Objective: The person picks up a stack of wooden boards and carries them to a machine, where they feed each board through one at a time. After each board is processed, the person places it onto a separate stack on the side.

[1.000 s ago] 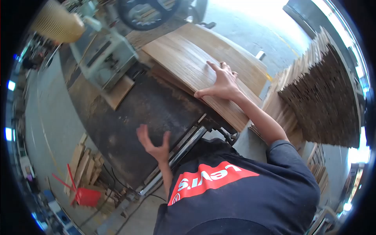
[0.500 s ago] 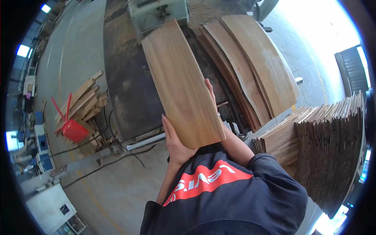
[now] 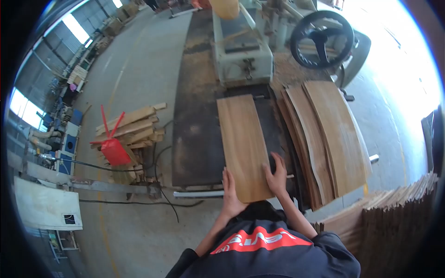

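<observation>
You wear a dark, near-black shirt (image 3: 287, 265) of plain cloth with short sleeves. Your left sleeve (image 3: 183, 262) and right sleeve (image 3: 336, 249) match the body of the garment in colour; each leaves the forearm (image 3: 297, 216) bare. The chest carries a red panel (image 3: 299, 240), scalloped along its far edge and pointed at its sides. White lettering (image 3: 259, 239) on this panel reads "Levi's", inverted from your viewpoint. A small ringed mark (image 3: 223, 248) sits at the panel's left end. Your left hand (image 3: 233, 199) and right hand (image 3: 277, 179) are bare.
</observation>
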`<action>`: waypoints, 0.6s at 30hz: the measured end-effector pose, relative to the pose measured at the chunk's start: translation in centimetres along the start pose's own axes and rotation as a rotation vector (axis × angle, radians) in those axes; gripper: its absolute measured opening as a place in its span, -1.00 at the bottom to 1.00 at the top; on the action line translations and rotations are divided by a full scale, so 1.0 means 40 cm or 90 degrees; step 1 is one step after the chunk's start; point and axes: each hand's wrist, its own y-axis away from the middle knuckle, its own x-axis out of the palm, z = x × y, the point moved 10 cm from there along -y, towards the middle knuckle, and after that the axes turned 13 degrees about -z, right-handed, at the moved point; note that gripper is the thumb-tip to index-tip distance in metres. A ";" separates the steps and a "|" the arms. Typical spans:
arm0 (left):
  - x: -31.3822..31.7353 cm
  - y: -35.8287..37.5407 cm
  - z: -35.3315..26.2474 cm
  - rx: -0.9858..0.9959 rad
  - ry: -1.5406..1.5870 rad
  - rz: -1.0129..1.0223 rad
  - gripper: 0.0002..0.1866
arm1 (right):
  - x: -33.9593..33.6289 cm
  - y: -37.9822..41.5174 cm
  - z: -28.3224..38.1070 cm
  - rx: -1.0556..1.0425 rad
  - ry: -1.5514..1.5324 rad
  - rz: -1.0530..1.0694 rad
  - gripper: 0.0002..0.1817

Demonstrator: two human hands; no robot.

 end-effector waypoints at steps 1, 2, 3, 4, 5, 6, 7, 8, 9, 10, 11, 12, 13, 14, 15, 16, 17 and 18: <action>0.007 0.000 0.007 -0.006 -0.041 0.016 0.55 | -0.008 0.018 0.020 -0.029 0.015 0.023 -0.38; 0.014 -0.010 0.015 -0.017 -0.078 0.035 0.56 | -0.004 0.026 0.036 -0.056 0.036 0.045 -0.29; 0.012 -0.021 0.021 -0.013 -0.079 0.035 0.56 | 0.000 0.031 0.037 -0.056 0.034 0.042 -0.29; 0.013 -0.024 0.027 -0.014 -0.093 0.033 0.57 | 0.013 0.050 0.035 -0.059 0.029 0.093 -0.23; 0.016 -0.022 0.032 -0.017 -0.104 0.034 0.58 | 0.021 0.067 0.034 -0.058 0.026 0.143 -0.17; 0.023 -0.017 0.034 -0.015 -0.100 0.045 0.58 | 0.015 0.072 0.030 -0.050 0.032 0.137 -0.17; 0.022 -0.019 0.046 -0.020 -0.136 0.047 0.59 | 0.027 0.077 0.031 -0.051 0.039 0.152 -0.15; 0.023 -0.025 0.057 -0.023 -0.172 0.049 0.60 | 0.040 0.075 0.037 -0.051 0.044 0.167 -0.13; 0.033 -0.032 0.064 -0.019 -0.169 0.060 0.60 | 0.050 0.077 0.040 -0.050 0.050 0.184 -0.10; 0.034 -0.037 0.073 -0.011 -0.196 0.052 0.60 | 0.054 0.072 0.036 -0.036 0.055 0.179 -0.10; 0.033 -0.031 0.085 -0.008 -0.224 0.050 0.60 | 0.062 0.066 0.039 -0.063 0.077 0.180 -0.10; 0.044 -0.028 0.098 -0.018 -0.225 0.078 0.60 | 0.068 0.074 0.037 -0.083 0.101 0.186 -0.09; 0.047 -0.038 0.097 -0.001 -0.230 0.060 0.60 | 0.073 0.078 0.029 -0.092 0.108 0.176 -0.11; 0.047 -0.039 0.097 0.021 -0.232 0.040 0.60 | 0.079 0.079 0.022 -0.106 0.117 0.162 -0.12; 0.057 -0.027 0.110 0.016 -0.226 0.063 0.60 | 0.082 0.086 0.008 -0.086 0.130 0.162 -0.12; 0.060 -0.033 0.119 0.023 -0.236 0.059 0.59 | 0.088 0.080 0.012 -0.110 0.144 0.155 -0.14; 0.064 -0.041 0.127 0.031 -0.247 0.050 0.58 | 0.094 0.074 0.018 -0.138 0.155 0.147 -0.16; 0.069 -0.046 0.127 0.039 -0.264 0.047 0.60 | 0.102 0.073 0.011 -0.130 0.163 0.145 -0.16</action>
